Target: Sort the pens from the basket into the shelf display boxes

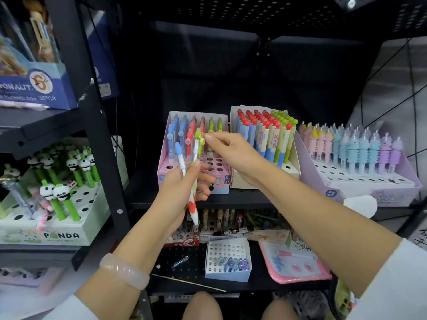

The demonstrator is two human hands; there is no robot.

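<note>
Pinching the green top of a slim green-capped pen (198, 140), the fingers (209, 136) of the right hand (231, 151) hold it just above the pink cardboard display box (163, 167), whose rows of blue, red and green pens stand in a perforated insert. The left hand (182, 185) is clenched around a small bundle awaiting sorting: a white pen with a blue cap (180, 155) and a white pen printed with red shapes (193, 202), its tip pointing down toward the lower shelf. Whether the green pen is already clear of the bundle cannot be told, as the tops overlap. Beside the pink box stands a cream box of red- and green-knobbed pens (265, 135), and further right a lilac box of pastel ribbed pens (351, 144); a white panda-pen box (57, 181) sits on the neighbouring shelf to the left. The basket named in the task cannot be identified. The step in hand appears to be placing the green pen among its like. To do this well, the pen should probably be lifted free of the other two, turned tip-down, aligned over a vacant hole in the green column at the box's right side, and lowered straight so the neighbouring pens are not knocked askew.
</note>
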